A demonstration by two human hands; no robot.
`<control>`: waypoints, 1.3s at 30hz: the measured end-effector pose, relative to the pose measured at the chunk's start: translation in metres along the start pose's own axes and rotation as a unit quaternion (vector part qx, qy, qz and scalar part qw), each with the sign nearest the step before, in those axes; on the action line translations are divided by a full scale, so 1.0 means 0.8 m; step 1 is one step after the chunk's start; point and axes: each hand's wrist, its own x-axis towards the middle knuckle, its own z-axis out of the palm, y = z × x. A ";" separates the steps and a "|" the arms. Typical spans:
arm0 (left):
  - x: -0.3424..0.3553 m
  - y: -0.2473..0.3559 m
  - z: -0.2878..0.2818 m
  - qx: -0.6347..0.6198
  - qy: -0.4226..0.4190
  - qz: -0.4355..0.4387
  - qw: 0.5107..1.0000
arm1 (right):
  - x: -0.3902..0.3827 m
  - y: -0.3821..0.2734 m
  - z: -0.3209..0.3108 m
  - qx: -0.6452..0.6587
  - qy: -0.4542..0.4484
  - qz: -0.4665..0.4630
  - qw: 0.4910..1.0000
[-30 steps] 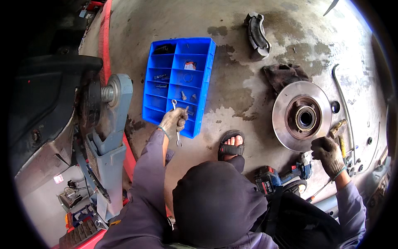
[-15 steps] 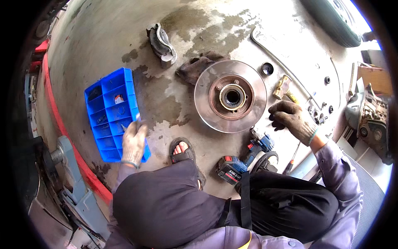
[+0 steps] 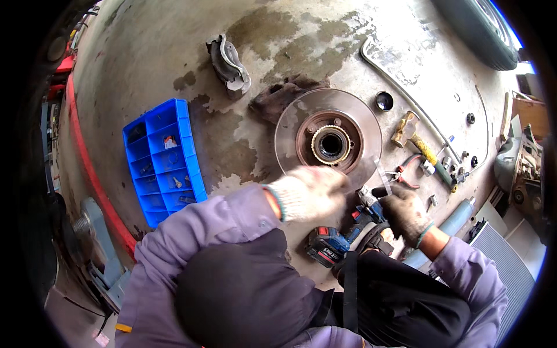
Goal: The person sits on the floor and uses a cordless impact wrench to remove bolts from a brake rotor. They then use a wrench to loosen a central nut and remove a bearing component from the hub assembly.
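A round brake disc [image 3: 290,130] with a rusty hub [image 3: 332,145] lies on the floor in front of me. My left hand [image 3: 310,194], in a pale knitted glove, hovers over the disc's near edge. Motion smears its fingers, and I cannot make out anything in them. My right hand [image 3: 403,211], in a dirty grey glove, is closed beside the disc's near right edge. A thin pale strip shows at its fingertips, but its kind is unclear. Close to the right hand sits a blue and black cordless power tool [image 3: 329,245] with a battery.
On the left stands a blue compartment box [image 3: 197,174] with small parts. Right of the disc are a hammer [image 3: 426,152], red-handled pliers [image 3: 403,174], a black cap [image 3: 384,101] and a long bent bar [image 3: 400,90]. A bent metal part [image 3: 229,66] and dark cloth [image 3: 278,98] lie beyond.
My left hand has left the blue box and swung right to the disc. The right hand has drawn nearer to me, down toward the power tool, uncovering the hammer's handle and the pliers.
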 end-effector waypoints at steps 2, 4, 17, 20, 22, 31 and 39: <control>-0.010 -0.025 -0.016 0.001 0.127 -0.115 0.985 | 0.012 0.010 -0.024 0.074 0.006 -0.007 0.997; -0.011 -0.057 -0.015 0.003 0.256 -0.165 0.953 | 0.002 -0.009 -0.038 0.073 -0.001 -0.004 0.997; -0.016 -0.085 -0.015 0.063 0.134 -0.057 0.987 | 0.012 -0.007 -0.041 0.039 0.020 -0.009 0.999; -0.053 -0.074 -0.005 0.005 0.136 -0.120 0.983 | 0.017 0.003 -0.047 0.043 0.025 -0.004 0.999; -0.064 -0.082 -0.004 -0.018 0.201 -0.150 0.968 | 0.019 0.013 -0.057 0.087 0.004 -0.003 0.996; -0.053 -0.108 -0.021 -0.041 0.283 -0.250 0.925 | 0.045 0.069 -0.083 0.186 0.028 -0.031 0.982; -0.054 -0.072 -0.058 0.084 0.130 -0.232 0.960 | 0.119 0.067 -0.027 0.372 0.010 -0.051 0.927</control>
